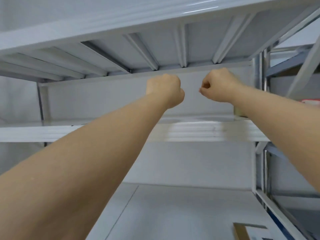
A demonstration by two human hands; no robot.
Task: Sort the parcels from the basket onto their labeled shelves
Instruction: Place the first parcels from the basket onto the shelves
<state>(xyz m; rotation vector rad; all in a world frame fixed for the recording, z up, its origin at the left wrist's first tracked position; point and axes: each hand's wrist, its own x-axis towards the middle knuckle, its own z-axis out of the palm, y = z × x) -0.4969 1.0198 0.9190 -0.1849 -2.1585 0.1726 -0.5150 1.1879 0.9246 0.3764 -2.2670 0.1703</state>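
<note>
Both my arms reach up into a white metal shelf bay. My left hand (164, 90) is curled into a fist above the middle shelf (207, 132), and I see nothing in it. My right hand (218, 85) is also curled, thumb against the fingertips, with nothing visible between them. The two fists hang close together in front of the pale back panel (103, 99). A brown cardboard parcel (241, 231) with a white label lies on the lower shelf (173, 213) at the bottom right. No basket is in view.
The ribbed underside of the upper shelf (138, 49) sits just above my hands. A small tan object (239, 113) stands on the middle shelf behind my right forearm. A red and white item (310, 102) shows on the neighbouring rack, past the grey upright (259, 101).
</note>
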